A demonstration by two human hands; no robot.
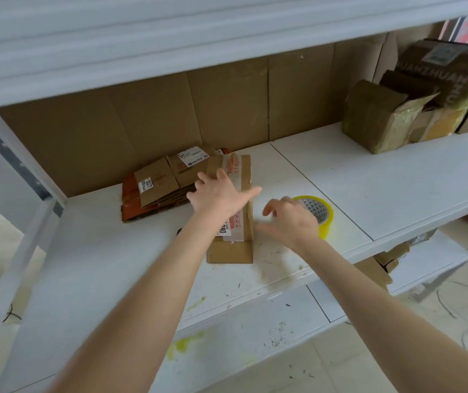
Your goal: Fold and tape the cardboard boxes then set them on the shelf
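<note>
Cardboard box (230, 252) lies flat under the spread left hand (221, 195), likely to keep it still, while the right hand (292, 222) hovers loose and empty by the tape roll (325, 215).

**Matt cardboard, glossy tape, scuffed shelf**

The flat brown cardboard box (231, 251) is matt, with a smooth clear tape strip along it. Just right of it, the yellow-tinted plastic tape roll (326, 222) shines. The white shelf board (340, 177) looks matt, scuffed and stained. Glossy tape wraps the far-right brown cardboard boxes (383, 123).
</note>
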